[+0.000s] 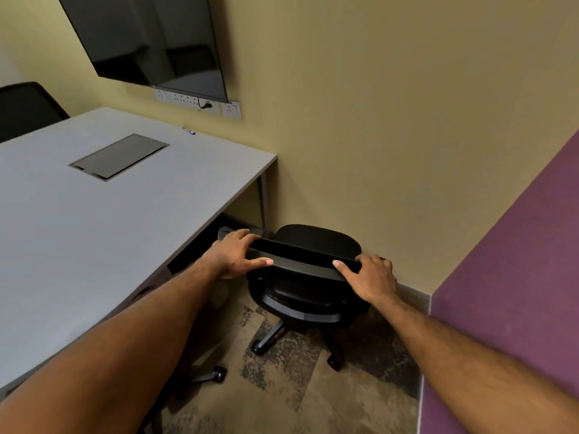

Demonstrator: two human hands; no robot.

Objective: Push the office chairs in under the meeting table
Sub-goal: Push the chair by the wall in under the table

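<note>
A black office chair (316, 242) stands in the corner beside the right end of the grey meeting table (103, 220), its seat toward the yellow wall. My left hand (235, 256) grips the left end of the chair's backrest top, fingers over the far side and thumb on the near side. My right hand (369, 275) grips the right end the same way. The chair's wheeled base (269, 338) rests on the carpet, outside the table edge. Another chair's wheel (219, 372) shows under the table's near edge.
A dark screen (150, 42) hangs on the wall above a row of sockets (200, 103). A purple wall panel (513, 277) closes in the right side. Another black chair (25, 108) stands at the table's far left. A cable hatch (120, 156) sits in the tabletop.
</note>
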